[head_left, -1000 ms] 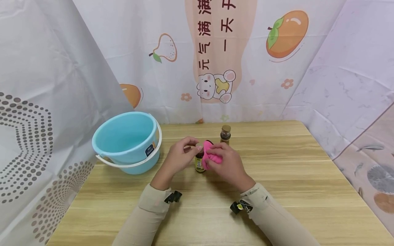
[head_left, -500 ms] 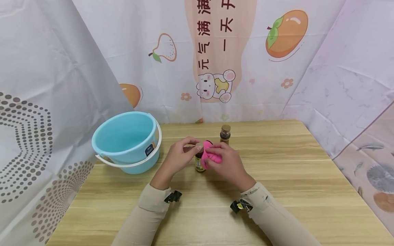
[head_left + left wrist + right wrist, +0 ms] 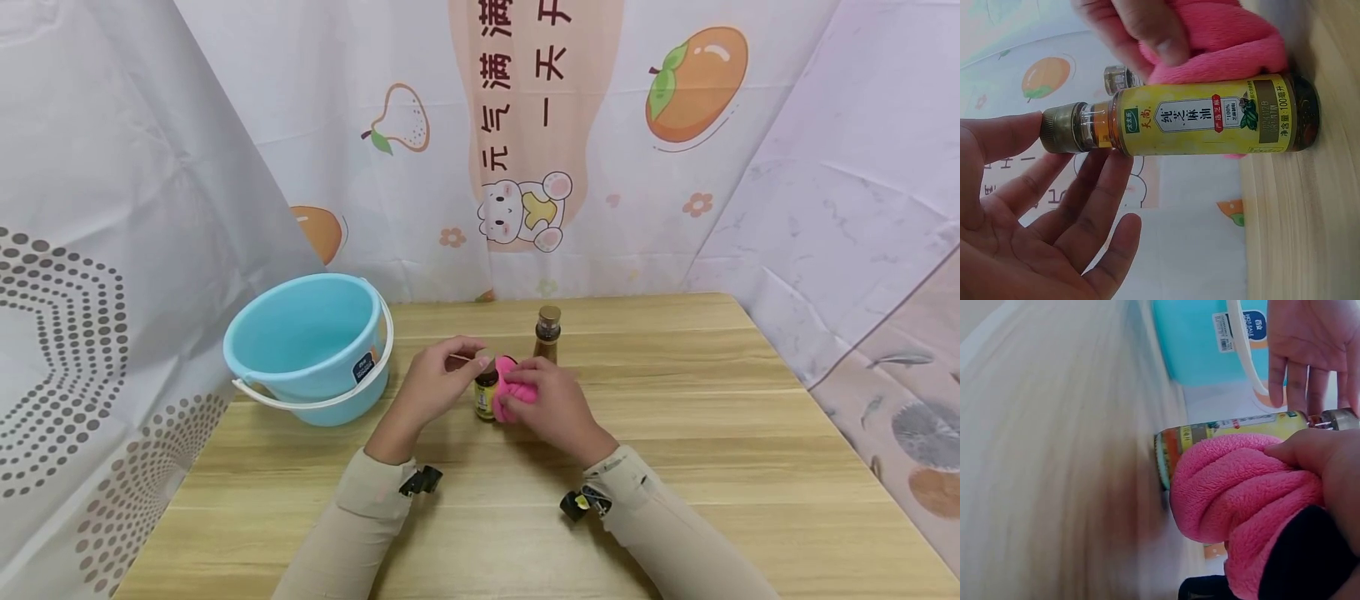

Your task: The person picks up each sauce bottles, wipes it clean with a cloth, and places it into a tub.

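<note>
My left hand (image 3: 441,379) pinches the brown-gold cap (image 3: 1060,129) of a small sesame oil bottle (image 3: 1200,119) between thumb and fingers; the other fingers lie spread near its neck. In the head view the bottle (image 3: 485,402) stands upright on the table, its yellow label facing me. A bunched pink cloth (image 3: 1241,487) is gripped by my right hand (image 3: 557,404), which presses it against the bottle's right and rear side. Part of the cloth (image 3: 1229,44) shows behind the bottle in the left wrist view. A dark patch sits on the cloth's edge in the right wrist view.
A second, gold-capped dark bottle (image 3: 547,333) stands behind my right hand. To the left is a light blue bucket (image 3: 330,410) with a white handle (image 3: 322,403). The wooden table (image 3: 697,400) meets a printed curtain (image 3: 420,200) at the back.
My right hand and the pink cloth have slid a little downward along the bottle, so more of its upper part shows. My left hand has stayed at the cap.
</note>
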The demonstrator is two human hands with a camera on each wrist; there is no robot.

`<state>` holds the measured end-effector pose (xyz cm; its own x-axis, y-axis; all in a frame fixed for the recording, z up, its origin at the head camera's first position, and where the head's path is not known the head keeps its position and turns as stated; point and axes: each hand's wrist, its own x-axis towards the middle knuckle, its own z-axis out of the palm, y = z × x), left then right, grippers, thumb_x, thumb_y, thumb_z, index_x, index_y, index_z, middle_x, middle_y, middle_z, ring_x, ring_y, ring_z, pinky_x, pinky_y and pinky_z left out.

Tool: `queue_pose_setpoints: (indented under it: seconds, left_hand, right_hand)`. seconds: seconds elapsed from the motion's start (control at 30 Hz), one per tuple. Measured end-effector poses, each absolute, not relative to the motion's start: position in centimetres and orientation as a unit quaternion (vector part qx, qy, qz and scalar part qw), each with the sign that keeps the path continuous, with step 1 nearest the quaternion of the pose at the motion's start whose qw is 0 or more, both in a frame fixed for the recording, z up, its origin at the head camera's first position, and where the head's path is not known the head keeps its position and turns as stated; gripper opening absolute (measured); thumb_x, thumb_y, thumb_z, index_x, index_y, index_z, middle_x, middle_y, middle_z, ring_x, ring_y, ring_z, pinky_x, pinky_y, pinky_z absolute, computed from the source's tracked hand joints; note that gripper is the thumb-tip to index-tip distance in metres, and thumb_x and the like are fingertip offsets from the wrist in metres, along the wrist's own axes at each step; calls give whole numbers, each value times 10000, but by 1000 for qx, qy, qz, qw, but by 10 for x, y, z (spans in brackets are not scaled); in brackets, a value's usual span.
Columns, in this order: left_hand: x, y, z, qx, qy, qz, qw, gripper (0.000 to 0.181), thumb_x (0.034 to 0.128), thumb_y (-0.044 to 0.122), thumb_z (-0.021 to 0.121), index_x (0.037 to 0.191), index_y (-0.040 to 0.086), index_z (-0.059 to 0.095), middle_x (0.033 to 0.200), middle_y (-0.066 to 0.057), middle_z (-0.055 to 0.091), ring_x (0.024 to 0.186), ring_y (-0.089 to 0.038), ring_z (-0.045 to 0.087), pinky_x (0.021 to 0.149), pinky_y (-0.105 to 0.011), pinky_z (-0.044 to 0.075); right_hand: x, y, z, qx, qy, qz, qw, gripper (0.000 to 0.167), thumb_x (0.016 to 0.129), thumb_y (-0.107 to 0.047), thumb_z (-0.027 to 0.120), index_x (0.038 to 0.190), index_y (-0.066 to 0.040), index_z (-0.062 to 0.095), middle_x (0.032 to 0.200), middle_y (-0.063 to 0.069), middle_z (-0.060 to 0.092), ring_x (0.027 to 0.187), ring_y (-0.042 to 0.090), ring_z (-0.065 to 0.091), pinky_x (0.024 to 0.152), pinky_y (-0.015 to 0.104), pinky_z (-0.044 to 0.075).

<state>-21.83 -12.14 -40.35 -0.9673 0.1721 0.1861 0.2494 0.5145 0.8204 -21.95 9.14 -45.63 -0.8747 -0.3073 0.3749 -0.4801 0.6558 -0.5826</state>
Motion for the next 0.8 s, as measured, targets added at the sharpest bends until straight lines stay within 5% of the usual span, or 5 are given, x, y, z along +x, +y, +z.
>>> queue_pose_setpoints:
  seconds: [0.53,0.8]
  left_hand:
    - [-215,-122,-402,-117,-880,-459,37,304,1009,369,674,1273,237,747,1222,39,743,1121,-207,709,919,-465,601]
    - [-213,-118,-401,-110,-892,-433,67,355,914,362,798,1244,238,761,1125,41,757,1076,-174,703,869,-429,603]
  right_hand:
    - [-222,93,-468,201,-920,329,68,320,845,-306,841,1118,-142,815,1227,53,711,1071,273,691,867,429,582]
    - [-223,92,-472,194,-927,317,58,298,849,-317,835,1104,-164,819,1257,53,706,1067,271,699,812,414,581]
